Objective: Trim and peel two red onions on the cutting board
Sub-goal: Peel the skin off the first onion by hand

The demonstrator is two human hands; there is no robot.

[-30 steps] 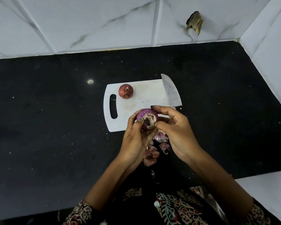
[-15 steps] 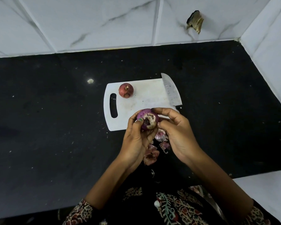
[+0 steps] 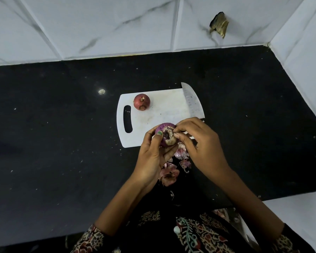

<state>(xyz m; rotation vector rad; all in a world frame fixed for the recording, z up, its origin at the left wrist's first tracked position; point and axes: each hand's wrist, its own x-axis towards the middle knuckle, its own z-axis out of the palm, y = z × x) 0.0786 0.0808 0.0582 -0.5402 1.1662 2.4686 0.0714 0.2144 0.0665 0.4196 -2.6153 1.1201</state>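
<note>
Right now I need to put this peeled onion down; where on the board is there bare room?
Bare: the white plastic cutting board between the unpeeled red onion and the steel knife blade. Crowded: its near edge, under both hands and beside the pink peel scraps.

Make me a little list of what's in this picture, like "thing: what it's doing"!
left hand: holds the half-peeled red onion above the near edge of the cutting board
right hand: fingertips pinch at the skin on the held onion's end
second red onion: sits unpeeled on the white cutting board, near its handle slot
knife: lies along the board's right edge, nobody touching it
onion peels: piled on the black counter under the hands
</note>
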